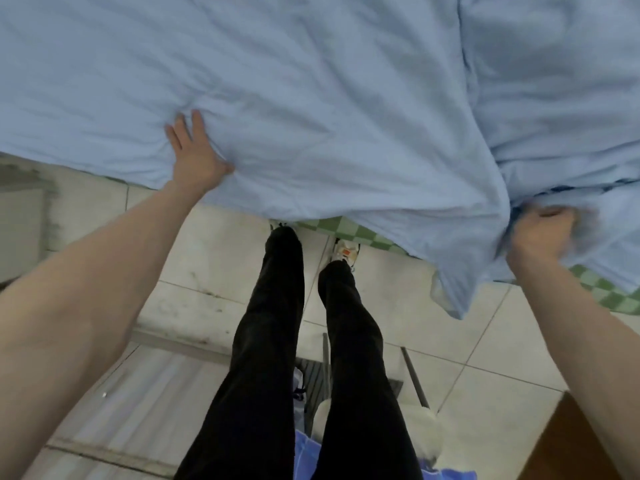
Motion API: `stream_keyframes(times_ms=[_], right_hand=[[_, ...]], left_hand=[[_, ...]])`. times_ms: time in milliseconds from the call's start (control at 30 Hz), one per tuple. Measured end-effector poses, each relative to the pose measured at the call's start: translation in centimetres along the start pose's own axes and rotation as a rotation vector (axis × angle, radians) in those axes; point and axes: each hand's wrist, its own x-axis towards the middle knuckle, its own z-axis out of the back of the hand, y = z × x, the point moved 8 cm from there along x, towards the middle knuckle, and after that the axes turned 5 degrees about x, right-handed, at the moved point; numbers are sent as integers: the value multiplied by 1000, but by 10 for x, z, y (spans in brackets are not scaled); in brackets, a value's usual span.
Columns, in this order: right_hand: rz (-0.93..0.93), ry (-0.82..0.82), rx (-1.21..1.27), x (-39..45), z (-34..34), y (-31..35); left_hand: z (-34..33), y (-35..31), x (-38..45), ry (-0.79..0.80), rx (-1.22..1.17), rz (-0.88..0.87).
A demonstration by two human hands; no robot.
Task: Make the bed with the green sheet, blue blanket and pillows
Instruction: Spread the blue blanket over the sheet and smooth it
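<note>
Blue blanket [311, 81] lies rumpled over the green checked sheet [349, 233]. Left hand [197, 157] pinches its edge; the blurred right hand [540, 233] seems fisted on a bunch. Pull both evenly.

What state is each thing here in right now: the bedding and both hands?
Blue blanket: spread over the bed, wrinkled, edge bunched.
Green sheet: under the blanket, only its edge showing.
Left hand: pinching a blanket fold.
Right hand: fist gripping the blanket edge, blurred.
</note>
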Motion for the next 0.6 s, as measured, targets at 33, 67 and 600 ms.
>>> stream_keyframes(times_ms=[33,67,600], right_hand=[[-96,70,50,-3,-13,-10],[-143,64,100,-8,-23,-13],[-439,156,303,-44,-60,-51]], left_hand=[[-2,2,-1,-6,-14,21],[-2,3,-3,-19,-21,36],[-62,-83,-53,40,-254,121]])
